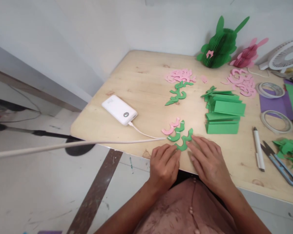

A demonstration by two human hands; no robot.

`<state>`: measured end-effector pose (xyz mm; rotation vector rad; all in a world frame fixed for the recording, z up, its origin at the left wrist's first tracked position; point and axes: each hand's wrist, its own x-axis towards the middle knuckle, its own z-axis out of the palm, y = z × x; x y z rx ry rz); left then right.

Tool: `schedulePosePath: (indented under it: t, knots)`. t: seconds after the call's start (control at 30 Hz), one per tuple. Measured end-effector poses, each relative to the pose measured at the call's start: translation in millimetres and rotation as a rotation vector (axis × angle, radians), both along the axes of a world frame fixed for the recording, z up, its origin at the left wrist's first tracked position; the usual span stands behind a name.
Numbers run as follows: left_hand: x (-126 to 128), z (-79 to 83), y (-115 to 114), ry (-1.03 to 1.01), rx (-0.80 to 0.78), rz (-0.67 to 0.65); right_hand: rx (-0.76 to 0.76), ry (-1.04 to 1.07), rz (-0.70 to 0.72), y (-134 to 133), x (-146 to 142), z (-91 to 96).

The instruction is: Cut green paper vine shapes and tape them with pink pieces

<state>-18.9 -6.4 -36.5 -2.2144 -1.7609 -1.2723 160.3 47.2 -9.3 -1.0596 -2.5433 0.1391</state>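
Observation:
A wavy green paper cutout (183, 145) lies on the table near its front edge, between my hands. My left hand (164, 165) is closed, with curled fingers pressed together at the cutout's left end; its thumb is mostly hidden. At the right end, my right hand (208, 158) rests with fingers stretched out and apart, their tips touching the cutout. Just beyond it lie another green cutout (175, 135) with a small white strip and a pink wavy cutout (169, 129). Farther back are more green cutouts (178, 94) and a pink pile (182, 75).
A white power bank (119, 110) with a cable (88, 143) lies left. Folded green paper strips (222, 127), a white pen (259, 151), blue-handled snips (280, 165) and tape rolls (263, 122) are at right. A green paper rabbit (221, 45) and a fan (286, 57) stand behind.

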Motion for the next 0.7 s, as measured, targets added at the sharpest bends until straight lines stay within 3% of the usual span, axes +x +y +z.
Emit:
schedulePosePath:
  t: [0.7]
  knots:
    - [0.6,0.5,0.2,-0.017,0.000,0.003,0.030,-0.028,0.019,0.6,-3.1,-0.2]
